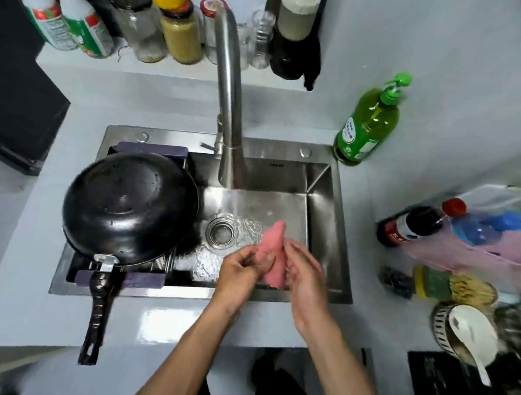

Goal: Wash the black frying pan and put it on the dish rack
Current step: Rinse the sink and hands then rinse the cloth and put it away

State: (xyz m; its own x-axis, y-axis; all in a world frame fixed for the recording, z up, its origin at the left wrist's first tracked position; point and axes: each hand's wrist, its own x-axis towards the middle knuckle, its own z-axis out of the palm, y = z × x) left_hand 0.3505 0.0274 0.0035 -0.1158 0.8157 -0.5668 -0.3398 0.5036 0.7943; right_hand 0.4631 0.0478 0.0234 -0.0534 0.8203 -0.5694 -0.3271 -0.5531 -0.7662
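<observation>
The black frying pan point(130, 206) lies upside down on the dish rack point(144, 277) over the left part of the steel sink point(322, 207), its handle sticking out toward me over the counter edge. Over the basin, near its front wall, my left hand point(241, 265) and my right hand point(303, 271) both hold a pink cloth point(272, 253) between them, fingers curled round it. Water runs from the tall faucet point(228, 103) into the basin just behind the cloth.
A green dish-soap pump bottle point(369, 124) stands at the sink's back right corner. Jars and bottles line the shelf behind the faucet. On the right counter lie a dark sauce bottle point(416, 226), plastic bags, scrubbers and a bowl with a white spoon point(470, 335).
</observation>
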